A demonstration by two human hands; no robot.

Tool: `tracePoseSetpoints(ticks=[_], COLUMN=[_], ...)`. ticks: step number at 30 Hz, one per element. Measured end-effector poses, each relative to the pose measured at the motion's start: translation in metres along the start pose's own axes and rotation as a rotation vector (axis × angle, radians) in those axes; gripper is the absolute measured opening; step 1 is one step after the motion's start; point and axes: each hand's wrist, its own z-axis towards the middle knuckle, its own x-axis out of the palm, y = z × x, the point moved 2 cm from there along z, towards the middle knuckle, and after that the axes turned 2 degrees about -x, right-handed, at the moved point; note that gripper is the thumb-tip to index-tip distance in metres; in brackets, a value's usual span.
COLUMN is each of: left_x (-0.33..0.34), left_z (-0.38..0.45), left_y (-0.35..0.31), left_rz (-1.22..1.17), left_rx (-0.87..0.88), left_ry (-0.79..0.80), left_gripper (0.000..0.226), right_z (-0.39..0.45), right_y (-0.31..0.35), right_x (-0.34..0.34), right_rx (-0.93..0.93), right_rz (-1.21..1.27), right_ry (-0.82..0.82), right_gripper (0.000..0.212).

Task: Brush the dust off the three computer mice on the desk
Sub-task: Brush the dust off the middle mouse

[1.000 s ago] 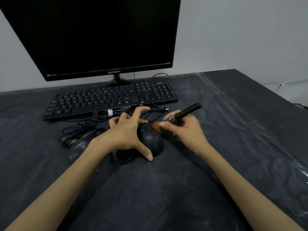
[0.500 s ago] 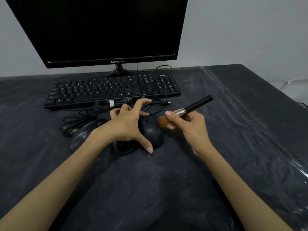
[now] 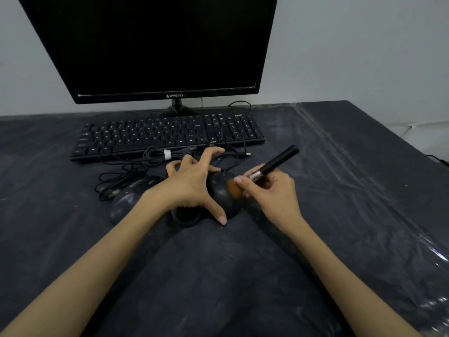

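Dark plastic sheeting, wrinkled and flecked with pale dust, covers the counter (image 3: 340,190) under a plain pale wall. At the back stands a black flat-screen monitor (image 3: 155,45) with its screen off, and just in front of it lies a black full-size keyboard (image 3: 167,137).

Between the keyboard and the hands sprawls a tangle of thin black cables (image 3: 136,166) (one bundle is bound with a white tie). Three mice sit close together near the middle. The black rounded computer mouse on the right (image 3: 222,193) lies under the person's left hand (image 3: 192,188), whose fingers (image 3: 218,216) are spread wide and braced around it, thumb tip down on the sheeting at its near edge. A second black mouse (image 3: 185,216) peeks out from beneath that wrist, touching or just beside the first. Farther left rests a greyish dusty mouse (image 3: 126,200), apart from both hands.

The right hand (image 3: 274,193) is clenched around a black-handled brush with a silver ferrule (image 3: 274,164), its handle angled up and away to the right. Its brown bristle tuft (image 3: 233,189) presses against the right flank of the held mouse.
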Motion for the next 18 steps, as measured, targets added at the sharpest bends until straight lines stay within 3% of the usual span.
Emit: tracePoseSetpoints(ticks=[6, 13, 18], left_x=[0.0, 0.001, 0.001], left_z=[0.0, 0.002, 0.002], left_y=[0.001, 0.002, 0.002], left_rz=[-0.012, -0.024, -0.026], left_rx=[-0.008, -0.002, 0.006], left_ry=[-0.002, 0.0, -0.006], left_gripper=[0.135, 0.136, 0.136], right_z=[0.013, -0.03, -0.001], right_y=[-0.001, -0.007, -0.003], right_x=[0.004, -0.005, -0.002], right_rx=[0.024, -0.016, -0.003], right_rz=[-0.027, -0.072, -0.057], right_ry=[-0.064, 0.096, 0.003], right_gripper=[0.013, 0.01, 0.012])
